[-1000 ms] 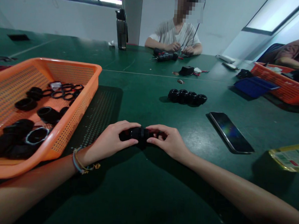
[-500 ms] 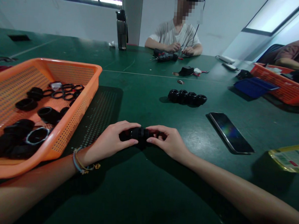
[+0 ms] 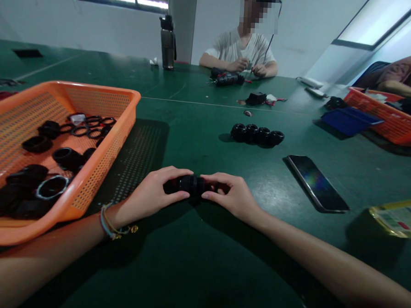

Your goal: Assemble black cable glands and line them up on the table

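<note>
A black cable gland (image 3: pixel 192 184) lies level between my hands, just above or on the green table; its ends are partly covered by fingers. My left hand (image 3: pixel 162 186) is closed on its left end, thumb in front and fingers behind. At the right end, my right hand (image 3: pixel 228 192) pinches it between thumb and forefinger, the other fingers curled. Farther back, several similar black fittings (image 3: pixel 257 134) stand in a short row, touching one another. Beside my left forearm, an orange basket (image 3: pixel 103 167) holds black rings (image 3: pixel 80 130) and loose black fittings (image 3: pixel 66 157).
To the right lie a phone (image 3: pixel 317 183) and a yellow-edged clear box (image 3: pixel 398 217). Farther off are a blue tray (image 3: pixel 351 120), another orange basket (image 3: pixel 376 114), a power tool (image 3: pixel 228 79) and a bottle (image 3: pixel 167 46). A person (image 3: pixel 241 50) sits opposite, another at far right.
Both hands stay in place around the cable gland, with only a slight shift of the right fingers. The view has moved very slightly.
</note>
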`<state>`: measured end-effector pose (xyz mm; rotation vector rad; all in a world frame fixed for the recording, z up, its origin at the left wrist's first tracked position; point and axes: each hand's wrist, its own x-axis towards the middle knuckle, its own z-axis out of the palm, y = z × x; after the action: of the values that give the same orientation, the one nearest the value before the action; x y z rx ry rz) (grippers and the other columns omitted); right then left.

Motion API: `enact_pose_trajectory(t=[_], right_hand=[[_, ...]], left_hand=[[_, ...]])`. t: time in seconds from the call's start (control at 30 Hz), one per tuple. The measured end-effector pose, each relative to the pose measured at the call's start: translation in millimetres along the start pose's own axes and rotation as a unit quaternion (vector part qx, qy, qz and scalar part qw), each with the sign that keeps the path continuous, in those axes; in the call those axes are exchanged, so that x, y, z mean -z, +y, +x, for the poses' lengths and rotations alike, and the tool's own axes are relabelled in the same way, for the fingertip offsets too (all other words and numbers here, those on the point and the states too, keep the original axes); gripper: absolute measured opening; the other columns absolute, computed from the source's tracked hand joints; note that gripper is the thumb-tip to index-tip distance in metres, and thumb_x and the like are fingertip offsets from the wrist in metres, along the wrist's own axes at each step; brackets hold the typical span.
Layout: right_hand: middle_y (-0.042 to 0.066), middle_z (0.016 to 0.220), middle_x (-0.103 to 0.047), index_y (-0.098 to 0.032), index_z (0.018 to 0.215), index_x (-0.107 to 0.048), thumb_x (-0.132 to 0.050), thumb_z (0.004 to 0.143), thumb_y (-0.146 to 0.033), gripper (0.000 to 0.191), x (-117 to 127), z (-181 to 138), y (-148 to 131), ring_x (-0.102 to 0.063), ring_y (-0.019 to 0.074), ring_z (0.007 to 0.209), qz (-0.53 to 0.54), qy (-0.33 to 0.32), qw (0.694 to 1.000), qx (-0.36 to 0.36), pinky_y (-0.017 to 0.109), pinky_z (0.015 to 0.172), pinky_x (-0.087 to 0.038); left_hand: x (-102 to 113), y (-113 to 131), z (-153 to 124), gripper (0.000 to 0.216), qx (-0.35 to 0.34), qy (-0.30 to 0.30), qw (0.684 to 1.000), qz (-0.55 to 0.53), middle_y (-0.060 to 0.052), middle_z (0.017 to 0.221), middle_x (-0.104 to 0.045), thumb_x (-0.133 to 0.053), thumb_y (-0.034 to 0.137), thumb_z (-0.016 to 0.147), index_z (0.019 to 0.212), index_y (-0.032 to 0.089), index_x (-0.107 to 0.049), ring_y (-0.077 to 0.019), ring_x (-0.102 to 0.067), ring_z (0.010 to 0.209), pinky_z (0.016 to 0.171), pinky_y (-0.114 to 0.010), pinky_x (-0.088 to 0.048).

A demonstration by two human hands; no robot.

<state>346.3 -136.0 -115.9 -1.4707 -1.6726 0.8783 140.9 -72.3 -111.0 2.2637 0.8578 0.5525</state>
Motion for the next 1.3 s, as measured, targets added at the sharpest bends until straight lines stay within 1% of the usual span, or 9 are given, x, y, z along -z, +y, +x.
enact_pose_trajectory(t=[0.13,0.27,0.37,0.47,0.73,1.0,1.3], right_hand=[[0.003,0.082,-0.067,-0.017,0.095,-0.070,-0.070,0.068,-0.017,0.027,-0.6,-0.2,0.1,-0.049,0.0092,0.059,0.000,0.011,1.000,0.006,0.022,0.052,-0.038],[0.002,0.077,-0.065,-0.017,0.098,-0.068,-0.070,0.068,-0.015,0.031,-1.0,-0.1,-2.3,-0.042,0.0072,0.052,0.001,0.005,1.000,-0.029,0.021,0.049,-0.036],[0.001,0.076,-0.064,-0.016,0.098,-0.066,-0.069,0.068,-0.015,0.030,-0.7,0.1,-3.5,-0.041,0.0068,0.050,0.012,-0.003,0.999,-0.044,0.021,0.047,-0.035],[0.001,0.074,-0.064,-0.016,0.095,-0.067,-0.069,0.068,-0.015,0.027,-0.7,0.4,-3.6,-0.040,0.0065,0.050,0.015,-0.003,0.999,-0.042,0.021,0.048,-0.035],[0.000,0.073,-0.064,-0.015,0.096,-0.068,-0.070,0.068,-0.017,0.028,-2.5,0.8,0.0,-0.037,0.0058,0.049,0.025,0.004,0.999,-0.045,0.020,0.048,-0.034],[0.000,0.071,-0.063,-0.015,0.097,-0.069,-0.070,0.069,-0.018,0.029,-1.9,0.5,0.8,-0.039,0.0065,0.050,0.012,0.003,0.999,-0.042,0.021,0.049,-0.034],[0.001,0.073,-0.064,-0.015,0.098,-0.069,-0.069,0.071,-0.019,0.028,-1.3,0.4,0.4,-0.040,0.0065,0.050,0.010,-0.003,0.999,-0.040,0.021,0.048,-0.034]], left_hand=[[0.8,1.3,0.2,0.039,0.000,-0.001,1.000,0.003,-0.004,0.101,-0.066,-0.063,0.034,0.075,0.112,0.021,-0.061,-0.0186,-0.061,0.088,0.082,-0.030,-0.047],[0.7,1.4,0.3,0.038,-0.002,-0.004,1.000,0.004,-0.004,0.100,-0.066,-0.063,0.033,0.075,0.111,0.021,-0.061,-0.0183,-0.061,0.087,0.082,-0.030,-0.046],[-0.2,-0.4,0.1,0.039,-0.010,-0.003,1.000,0.000,-0.004,0.100,-0.066,-0.063,0.034,0.076,0.112,0.021,-0.061,-0.0180,-0.061,0.087,0.081,-0.030,-0.046],[-0.5,-0.7,0.0,0.038,-0.010,-0.001,1.000,-0.002,-0.004,0.100,-0.066,-0.063,0.033,0.076,0.112,0.021,-0.061,-0.0179,-0.061,0.087,0.082,-0.029,-0.046],[-0.4,0.6,0.2,0.039,-0.007,-0.001,1.000,-0.002,-0.004,0.100,-0.066,-0.063,0.033,0.075,0.112,0.020,-0.061,-0.0180,-0.061,0.089,0.082,-0.029,-0.045],[-0.8,0.5,0.6,0.039,-0.006,0.000,1.000,0.001,-0.004,0.101,-0.066,-0.063,0.032,0.075,0.112,0.020,-0.061,-0.0177,-0.061,0.088,0.082,-0.029,-0.046],[-0.5,-0.3,-0.2,0.039,-0.008,0.001,1.000,0.000,-0.004,0.101,-0.066,-0.063,0.032,0.075,0.112,0.020,-0.061,-0.0181,-0.061,0.089,0.082,-0.030,-0.046]])
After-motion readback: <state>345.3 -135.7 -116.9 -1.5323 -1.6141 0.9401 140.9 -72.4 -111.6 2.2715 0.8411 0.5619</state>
